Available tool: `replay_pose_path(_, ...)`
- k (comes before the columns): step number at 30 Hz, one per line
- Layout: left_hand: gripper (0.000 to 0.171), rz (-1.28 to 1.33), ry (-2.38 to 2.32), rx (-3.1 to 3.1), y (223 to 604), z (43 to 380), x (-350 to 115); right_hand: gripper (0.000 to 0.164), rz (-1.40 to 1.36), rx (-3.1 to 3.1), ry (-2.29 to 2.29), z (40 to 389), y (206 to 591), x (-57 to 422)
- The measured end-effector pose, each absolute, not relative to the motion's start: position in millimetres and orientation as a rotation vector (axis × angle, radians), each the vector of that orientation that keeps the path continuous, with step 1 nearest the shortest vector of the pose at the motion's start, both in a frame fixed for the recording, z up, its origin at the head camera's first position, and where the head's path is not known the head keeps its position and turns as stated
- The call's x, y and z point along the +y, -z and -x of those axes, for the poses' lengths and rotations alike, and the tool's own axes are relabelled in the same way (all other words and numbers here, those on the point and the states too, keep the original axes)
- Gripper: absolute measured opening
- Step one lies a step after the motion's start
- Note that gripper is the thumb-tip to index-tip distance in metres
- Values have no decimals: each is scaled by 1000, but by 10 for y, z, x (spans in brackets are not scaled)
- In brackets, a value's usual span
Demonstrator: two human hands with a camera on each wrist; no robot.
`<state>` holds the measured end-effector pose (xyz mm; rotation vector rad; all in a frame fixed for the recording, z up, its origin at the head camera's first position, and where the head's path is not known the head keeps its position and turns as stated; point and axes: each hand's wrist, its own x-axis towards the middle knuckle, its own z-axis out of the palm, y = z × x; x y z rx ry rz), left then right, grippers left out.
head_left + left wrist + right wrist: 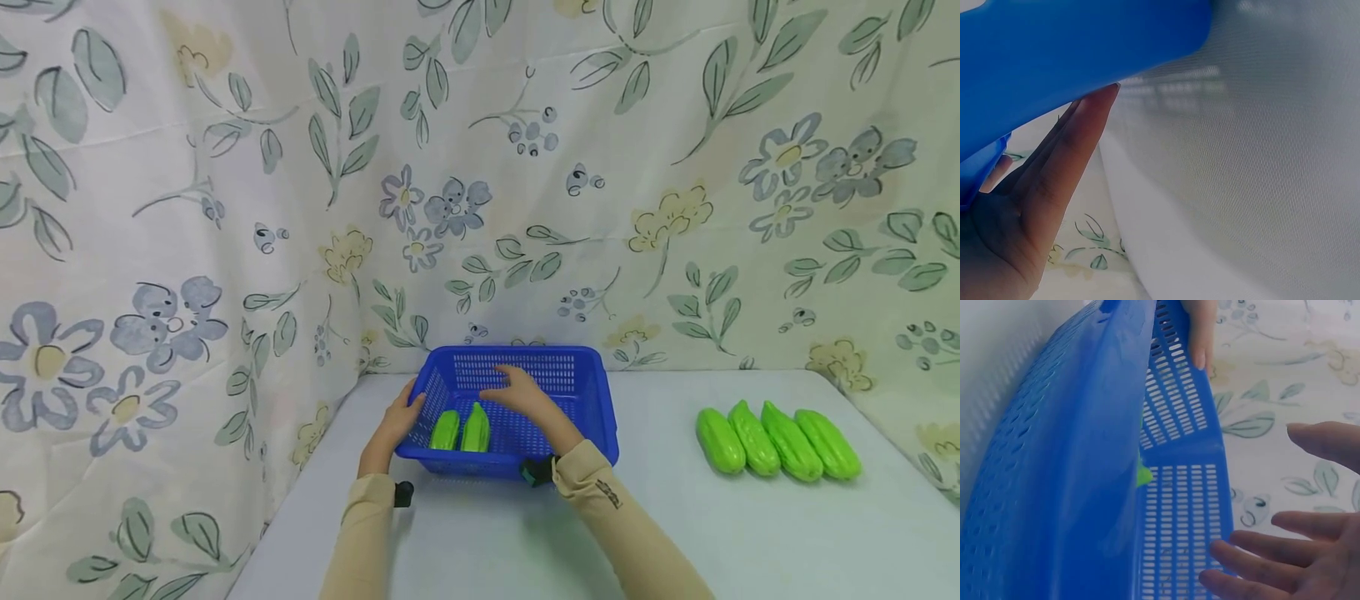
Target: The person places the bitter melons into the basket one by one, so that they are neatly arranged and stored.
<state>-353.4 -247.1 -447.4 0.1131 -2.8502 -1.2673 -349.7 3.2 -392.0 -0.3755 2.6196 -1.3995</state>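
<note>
A blue plastic basket with slotted walls stands on the table. Inside it, toward the left, two bright green gourds lie side by side. My left hand holds the basket's left side, thumb over the rim and fingers against the outer wall; in the left wrist view those fingers reach up under the blue rim. Above the basket's interior hovers my right hand, its fingers spread and apart from the gourds. The right wrist view shows that hand holding nothing, with one green tip visible past the near rim.
Several more green gourds lie in a row on the right of the white table. A floral curtain hangs behind the table and along its left side. Dark wrist-worn devices sit at both sleeves.
</note>
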Motion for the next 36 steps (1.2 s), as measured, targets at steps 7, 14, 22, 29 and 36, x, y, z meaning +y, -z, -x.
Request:
replay_pose_path(7,58,-108,1263,-2852,4471,3532,-2484,70,345,2659,1453,3385,3870,247)
replay_pose_path(14,59,-103,1270,-2864,4460,3532,-2515,70,309,2706,1474,3315,3796,493)
replay_pose_path(22,59,-107,1270,-2869,4478,3542,-2489,75,252,2727,1512,3238,3791,877)
replay_pose_path(29,58,-107,1294,-2866,4478,3535,-2479,77,159,2812,1549,3191,3840,1230)
replay_pose_path(36,59,-100,1310,-2870,4458,3510,-2492,77,50,2920,1517,3173,3890,1526)
